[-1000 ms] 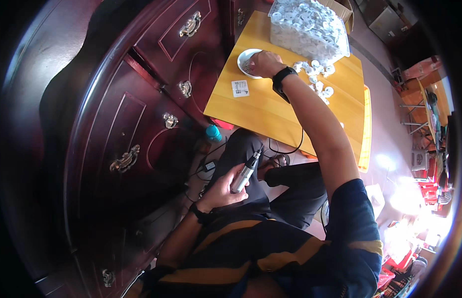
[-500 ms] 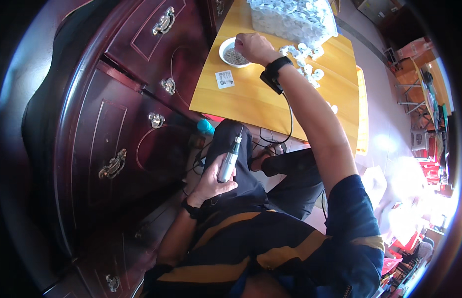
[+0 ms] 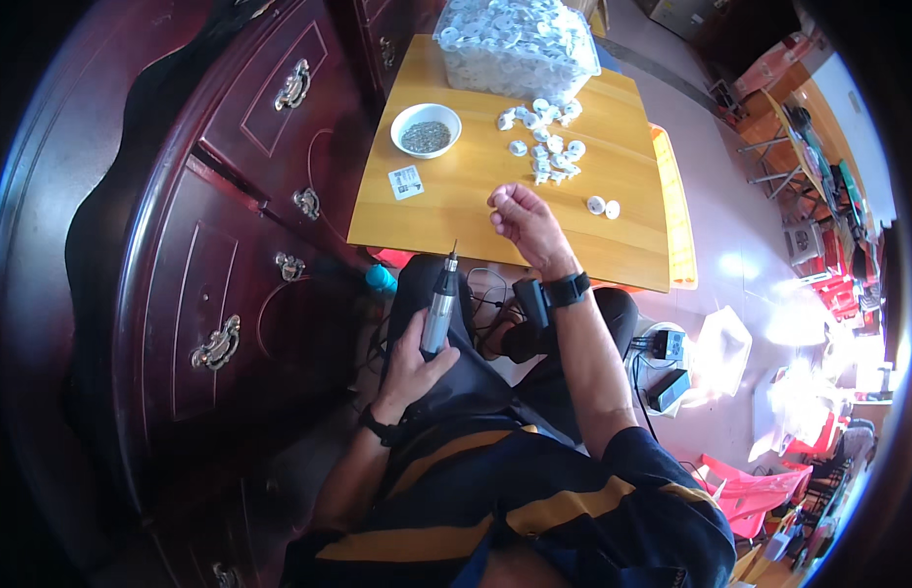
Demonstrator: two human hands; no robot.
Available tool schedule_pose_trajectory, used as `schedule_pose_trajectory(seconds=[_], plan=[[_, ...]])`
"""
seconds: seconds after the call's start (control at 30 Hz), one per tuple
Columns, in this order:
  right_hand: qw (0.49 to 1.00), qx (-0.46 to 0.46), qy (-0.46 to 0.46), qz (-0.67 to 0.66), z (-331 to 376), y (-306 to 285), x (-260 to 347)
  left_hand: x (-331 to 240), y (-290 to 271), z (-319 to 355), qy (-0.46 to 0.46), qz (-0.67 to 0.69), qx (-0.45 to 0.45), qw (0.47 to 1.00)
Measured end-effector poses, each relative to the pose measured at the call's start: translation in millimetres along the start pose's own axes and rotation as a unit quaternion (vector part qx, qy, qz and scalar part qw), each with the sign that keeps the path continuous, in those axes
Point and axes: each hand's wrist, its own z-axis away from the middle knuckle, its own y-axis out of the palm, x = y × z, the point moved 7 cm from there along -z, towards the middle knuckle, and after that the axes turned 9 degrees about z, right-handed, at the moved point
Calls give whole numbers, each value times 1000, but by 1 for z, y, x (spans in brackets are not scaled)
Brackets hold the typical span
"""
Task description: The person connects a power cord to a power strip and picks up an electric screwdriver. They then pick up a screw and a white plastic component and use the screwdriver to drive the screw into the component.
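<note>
My left hand is wrapped round a grey electric screwdriver, its thin bit pointing up and away from me above my thigh. Over the front edge of the wooden table, my right hand has thumb and fingertips pinched together; whatever they hold is too small to make out. Farther back at the left stands a white bowl of small metal bits that look like screws. Several round white plastic pieces lie loose beyond my right hand, and two more white discs sit to its right.
A clear plastic tub heaped with white pieces stands at the table's back. A printed white label lies near the bowl. Dark red drawers close off the left side. A black box with cables sits low on the right.
My right hand has left the bowl and come back toward me, to the table's front edge. The view has shifted slightly. My left hand keeps hold of the electric screwdriver, now more upright.
</note>
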Motion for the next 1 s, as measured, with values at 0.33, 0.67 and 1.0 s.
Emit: schedule_pose_trajectory(seconds=[0.33,0.67,1.0], plan=[[993,-26,-14,116,13,4,-12,24,17,-20,-94,77,55,991],[999,17,31,-1,22,7,-31,17,23,-32,-26,43,55,997],[999,-4,8,53,20,9,-27,24,16,-38,-53,96,72,991]])
